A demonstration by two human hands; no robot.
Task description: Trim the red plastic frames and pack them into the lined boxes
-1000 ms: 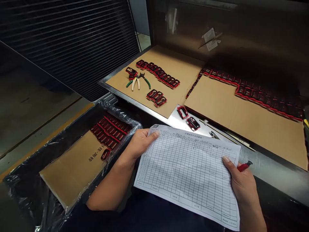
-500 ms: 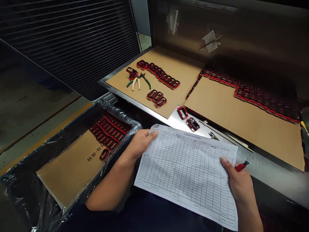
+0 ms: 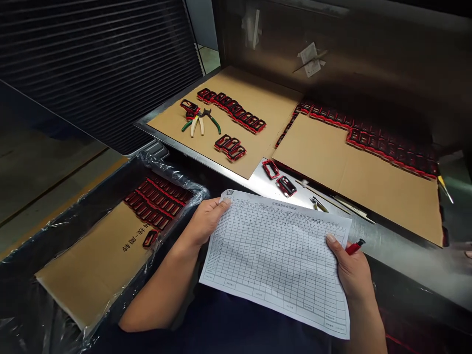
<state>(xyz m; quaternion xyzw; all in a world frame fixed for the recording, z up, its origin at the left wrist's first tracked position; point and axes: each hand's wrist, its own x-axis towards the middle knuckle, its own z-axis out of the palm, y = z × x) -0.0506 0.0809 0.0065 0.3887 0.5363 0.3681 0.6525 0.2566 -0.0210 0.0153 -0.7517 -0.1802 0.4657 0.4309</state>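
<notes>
I hold a printed grid form sheet (image 3: pixel 276 255) in front of me with both hands. My left hand (image 3: pixel 204 221) grips its upper left edge, thumb on top of the paper. At the sheet's right edge my right hand (image 3: pixel 350 268) pinches the paper, and a red pen (image 3: pixel 354 246) sticks out from that same hand. Both hands are closed on the paper, just short of the metal workbench (image 3: pixel 398 250).
Cardboard sheets (image 3: pixel 332 157) on the bench carry rows of red-and-black parts (image 3: pixel 230 109), with green-handled pliers (image 3: pixel 201 120) at the left. Two loose parts (image 3: pixel 278 178) lie near the bench edge. A plastic-lined bin (image 3: pixel 73 231) to my left holds cardboard and more parts.
The view has shifted slightly right and down, so everything sits a little further left in the picture. My hands keep the same hold on the sheet and pen.
</notes>
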